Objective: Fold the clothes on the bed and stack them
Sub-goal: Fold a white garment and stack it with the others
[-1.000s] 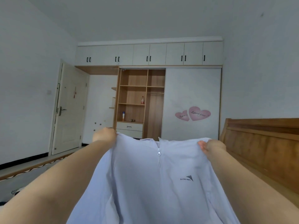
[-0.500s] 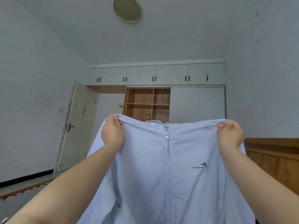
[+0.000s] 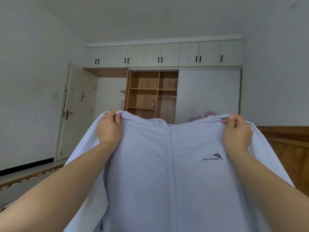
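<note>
Hanging before you at arm's length: one pale lavender zip jacket (image 3: 150, 173), front facing you, zipper (image 3: 169, 133) closed to the collar, small "sunscreen" logo (image 3: 213, 157) on the chest at your right. Your left hand (image 3: 109, 127) pinches its left shoulder, fingers curled over the bunched fabric; your right hand (image 3: 236, 131) grips the right shoulder the same way. Sleeves fall away outside both forearms. Behind the jacket: wardrobe (image 3: 163, 77) with open wooden shelves, white sliding panel; closed door (image 3: 76, 111) at left; wooden headboard (image 3: 287, 148) at right.
</note>
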